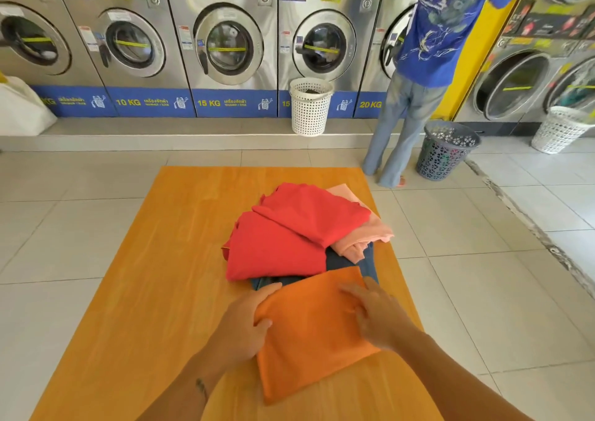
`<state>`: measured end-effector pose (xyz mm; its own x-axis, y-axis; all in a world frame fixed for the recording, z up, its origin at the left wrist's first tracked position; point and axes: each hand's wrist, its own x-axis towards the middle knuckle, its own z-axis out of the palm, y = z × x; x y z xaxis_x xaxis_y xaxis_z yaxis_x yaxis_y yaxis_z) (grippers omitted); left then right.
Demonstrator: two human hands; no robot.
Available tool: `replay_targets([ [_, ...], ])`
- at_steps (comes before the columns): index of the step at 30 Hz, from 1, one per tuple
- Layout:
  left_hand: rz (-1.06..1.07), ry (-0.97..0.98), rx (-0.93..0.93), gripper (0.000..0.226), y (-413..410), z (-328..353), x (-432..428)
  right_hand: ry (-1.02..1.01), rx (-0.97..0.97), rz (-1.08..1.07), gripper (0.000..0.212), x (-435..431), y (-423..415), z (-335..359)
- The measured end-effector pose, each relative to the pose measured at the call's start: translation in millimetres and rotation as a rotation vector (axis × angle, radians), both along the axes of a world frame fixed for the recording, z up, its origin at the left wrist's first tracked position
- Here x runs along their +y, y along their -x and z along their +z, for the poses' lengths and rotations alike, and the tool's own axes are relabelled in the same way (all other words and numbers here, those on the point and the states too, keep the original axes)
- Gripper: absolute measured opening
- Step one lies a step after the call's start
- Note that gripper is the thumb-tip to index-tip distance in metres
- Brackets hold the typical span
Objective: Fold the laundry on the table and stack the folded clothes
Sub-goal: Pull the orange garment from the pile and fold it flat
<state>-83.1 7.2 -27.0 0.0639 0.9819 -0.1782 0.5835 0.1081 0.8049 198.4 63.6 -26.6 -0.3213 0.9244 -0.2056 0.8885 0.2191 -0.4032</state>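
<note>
Two hands worked a folded orange cloth (309,330) on the counter (145,291): the left hand (244,320) pinched its left edge, the right hand (376,314) lay flat, fingers spread, beside red garments (283,237).

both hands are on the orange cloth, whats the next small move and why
Probably lift the folded orange cloth forward onto the clothes pile. The left hand pinches its left edge and the right hand lies flat on top, so it looks folded. Its far edge already overlaps the dark blue garment beside the red garment.
</note>
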Motion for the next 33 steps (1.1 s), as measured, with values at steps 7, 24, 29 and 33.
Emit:
replay_targets([
  [7,0.374,-0.100,-0.263,0.059,-8,16,-26,-0.050,0.320,-0.083,0.054,-16,11,2],
  [24,0.504,-0.114,-0.331,0.050,179,54,49,-0.205,0.513,-0.027,0.056,74,189,41],
  [29,0.406,-0.121,-0.217,0.051,264,31,125,-0.113,0.448,-0.111,0.057,134,268,28],
  [33,0.329,-0.106,-0.169,0.045,310,17,195,-0.079,0.424,-0.183,0.052,189,315,20],
])
